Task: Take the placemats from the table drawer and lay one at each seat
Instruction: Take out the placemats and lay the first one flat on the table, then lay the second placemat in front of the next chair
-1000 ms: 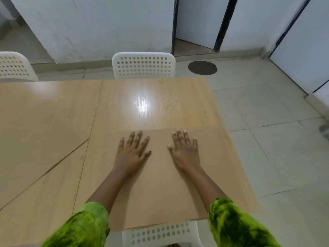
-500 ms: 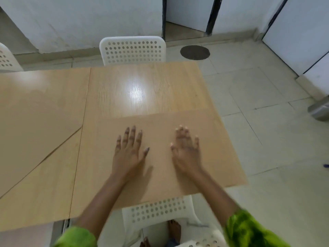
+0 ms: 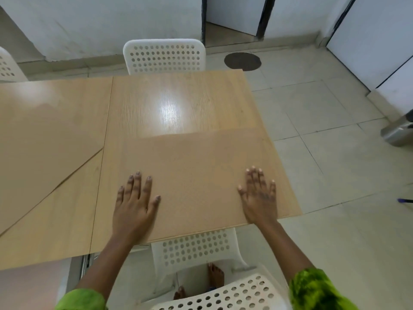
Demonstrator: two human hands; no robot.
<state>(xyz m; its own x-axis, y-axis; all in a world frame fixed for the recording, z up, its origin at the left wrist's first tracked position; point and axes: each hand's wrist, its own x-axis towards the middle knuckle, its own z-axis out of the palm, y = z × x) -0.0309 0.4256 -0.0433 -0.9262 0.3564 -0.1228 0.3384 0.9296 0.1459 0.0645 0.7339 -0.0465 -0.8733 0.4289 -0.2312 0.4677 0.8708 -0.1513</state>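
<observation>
A pale tiled floor and white walls surround a light wooden tabletop, with an open doorway at the far side of the room. A bright patch of light reflects off the wood near the middle of the right-hand section.

A tan, cork-like placemat lies flat on the near right part of the tabletop. Its near edge runs along the tabletop's near edge and its right edge sits close to the tabletop's right edge.

The left hand rests palm down on the placemat's near left area, fingers straight and slightly spread, gripping nothing. The right hand rests palm down near the placemat's right side, fingers also straight and apart, holding nothing. The two hands are well apart. Green patterned sleeves show at the bottom of the view.

A white perforated chair stands at the far side of the tabletop, opposite the placemat. Another white perforated chair sits at the near side, just below the placemat's edge, with bare feet visible beside it. Part of a third white chair shows at far left.

On the floor, a dark round patch lies beyond the tabletop's far right corner, and a metal bin sits at the right edge.
</observation>
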